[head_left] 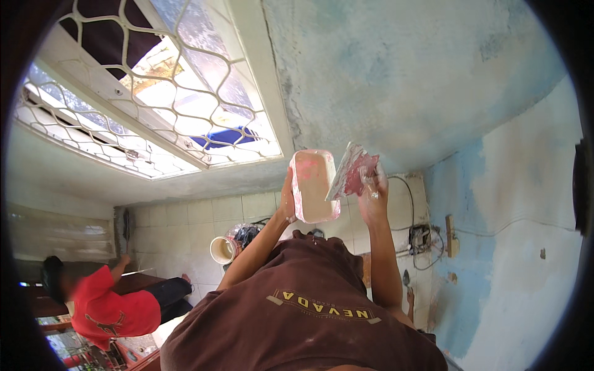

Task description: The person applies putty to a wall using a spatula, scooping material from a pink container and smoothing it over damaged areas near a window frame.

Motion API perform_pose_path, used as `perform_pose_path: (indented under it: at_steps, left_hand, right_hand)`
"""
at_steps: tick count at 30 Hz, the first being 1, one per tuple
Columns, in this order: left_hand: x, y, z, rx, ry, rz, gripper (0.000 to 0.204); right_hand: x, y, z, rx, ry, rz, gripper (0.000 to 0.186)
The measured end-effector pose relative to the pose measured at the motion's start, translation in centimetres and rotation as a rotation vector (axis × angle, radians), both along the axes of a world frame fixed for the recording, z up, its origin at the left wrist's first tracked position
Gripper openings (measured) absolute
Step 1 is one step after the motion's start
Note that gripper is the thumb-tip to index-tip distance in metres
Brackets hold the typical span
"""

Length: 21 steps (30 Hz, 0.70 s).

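My left hand [287,199] grips the side of a white, pink-smeared rectangular tub [317,216], its fingers mostly hidden behind the wall. A pale coating covers the tub's inside, with pink smears near the top end. In my right hand [374,196] is a wide putty knife [350,174], with a pink handle part and a whitish, putty-coated blade. The blade is tilted beside the tub's right rim, its lower corner close to or touching it. White putty marks the fingers of my right hand.
Ahead rises a patchy blue-grey wall [396,80], with a white-grilled window [204,93] at left. A bucket [223,250] stands on the tiled floor [216,210]. Cables [421,238] lie by the right wall [526,185]. A person in a red shirt [124,303] is at lower left.
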<state>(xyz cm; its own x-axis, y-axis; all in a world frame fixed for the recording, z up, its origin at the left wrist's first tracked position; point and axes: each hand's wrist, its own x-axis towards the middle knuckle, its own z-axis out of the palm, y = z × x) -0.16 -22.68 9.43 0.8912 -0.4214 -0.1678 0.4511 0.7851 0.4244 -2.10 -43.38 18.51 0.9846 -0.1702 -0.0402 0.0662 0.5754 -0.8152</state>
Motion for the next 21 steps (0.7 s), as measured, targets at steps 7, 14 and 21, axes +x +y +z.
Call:
perform_pose_path:
  at_steps: [7, 14, 21]
  left_hand:
    - [1.8, 4.2, -1.4, -0.029, 0.025, 0.005, 0.076]
    - [3.3, 7.7, 0.6, -0.051, -0.023, 0.082, 0.075]
    - [5.5, 9.2, 0.6, -0.127, -0.028, 0.048, 0.075]
  right_hand:
    - [11.5, 4.7, 8.6, -0.489, -0.469, -0.272, 0.026]
    - [17.6, 9.4, 13.5, -0.477, -0.636, -0.330, 0.022]
    - [20.5, 11.4, 14.8, -0.507, -0.653, -0.440, 0.022]
